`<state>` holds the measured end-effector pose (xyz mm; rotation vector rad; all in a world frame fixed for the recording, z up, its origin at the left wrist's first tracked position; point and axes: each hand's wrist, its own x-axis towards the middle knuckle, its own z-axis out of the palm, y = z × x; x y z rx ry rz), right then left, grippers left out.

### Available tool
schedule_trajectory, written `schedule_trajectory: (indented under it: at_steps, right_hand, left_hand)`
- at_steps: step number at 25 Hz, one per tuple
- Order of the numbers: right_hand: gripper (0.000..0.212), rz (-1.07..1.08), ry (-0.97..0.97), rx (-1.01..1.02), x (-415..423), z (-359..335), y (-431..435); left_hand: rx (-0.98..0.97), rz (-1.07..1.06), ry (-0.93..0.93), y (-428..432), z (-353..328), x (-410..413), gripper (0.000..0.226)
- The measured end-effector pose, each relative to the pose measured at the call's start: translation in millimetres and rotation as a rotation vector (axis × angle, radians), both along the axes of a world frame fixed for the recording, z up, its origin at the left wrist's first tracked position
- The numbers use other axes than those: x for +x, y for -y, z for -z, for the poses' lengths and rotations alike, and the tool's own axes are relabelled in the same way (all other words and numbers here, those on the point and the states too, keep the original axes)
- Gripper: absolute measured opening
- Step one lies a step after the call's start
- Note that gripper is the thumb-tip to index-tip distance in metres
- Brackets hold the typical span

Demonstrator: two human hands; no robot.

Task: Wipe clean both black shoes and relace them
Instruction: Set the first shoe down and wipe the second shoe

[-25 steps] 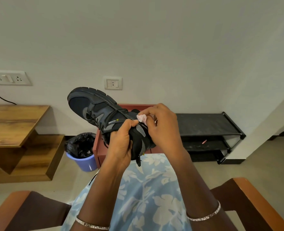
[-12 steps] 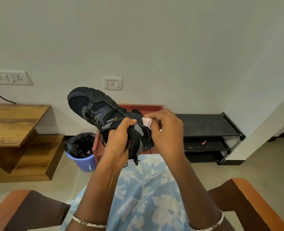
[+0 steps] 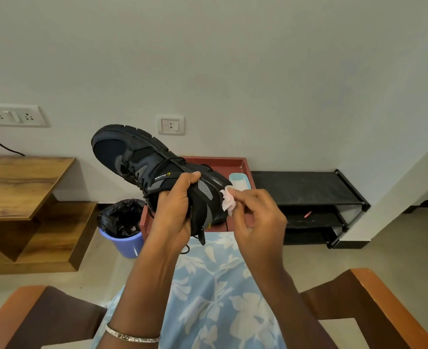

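the left hand (image 3: 175,212) is curled round the heel end of a black shoe (image 3: 137,157), holding it up in the air over the lap, toe pointing far left and sole turned up and to the right, with a lace (image 3: 164,164) crossing its side. the right hand (image 3: 258,222), just right of it, pinches a small pinkish wipe (image 3: 228,201) against the shoe's heel edge. behind them stands a red counter (image 3: 233,162) with a pale blue dish (image 3: 239,181), a blue bin (image 3: 130,244) on the floor to its left and a black rack (image 3: 303,187) to its right.
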<state>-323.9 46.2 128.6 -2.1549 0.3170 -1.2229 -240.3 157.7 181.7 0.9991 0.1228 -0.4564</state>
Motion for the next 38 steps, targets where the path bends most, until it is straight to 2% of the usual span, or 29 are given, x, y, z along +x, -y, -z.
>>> schedule_trajectory:
  at_steps: [5,8,11,17,20,23,25,29,33,38]
  right_hand:
    - [0.018,0.064,-0.051,0.001,15.0,-28.4,-1.5]
    - [0.020,-0.052,-0.194,-0.011,10.3,-46.9,-14.3]
    - [0.023,-0.192,-0.280,-0.018,-7.1,-54.2,-28.2]
    - [0.016,-0.193,-0.280,0.000,16.7,-68.8,-13.6]
    - [0.016,-0.200,-0.288,-0.012,35.1,-67.6,-8.7]
    - [0.016,-0.189,-0.270,-0.027,28.1,-61.4,-8.2]
    - [0.016,-0.169,-0.187,-0.012,11.9,-53.9,-13.3]
    - [0.015,-0.164,-0.097,-0.037,-14.5,-37.4,-25.2]
    - [0.016,-0.178,-0.099,-0.093,-1.1,-47.4,-21.0]
    - [0.017,-0.166,-0.067,-0.134,8.9,-51.9,-22.0]
  left_hand:
    - [-0.008,0.055,-0.010,6.3,0.8,-6.3,0.022]
    - [-0.008,0.069,0.012,7.4,3.5,-8.2,0.019]
    - [-0.026,0.078,0.037,3.9,3.7,-6.1,0.026]
    - [-0.053,0.132,0.114,3.8,5.4,-7.8,0.053]
    - [-0.068,0.129,0.138,6.8,7.3,-10.8,0.043]
    - [-0.043,0.181,0.164,4.6,8.4,-8.2,0.064]
    - [-0.033,0.241,0.192,1.6,9.9,-4.5,0.074]
    - [-0.067,0.263,0.218,-1.5,7.6,-0.6,0.069]
    - [-0.019,0.155,0.251,0.7,8.1,-0.4,0.038]
    - [0.003,0.058,0.211,5.0,4.3,-3.2,0.042]
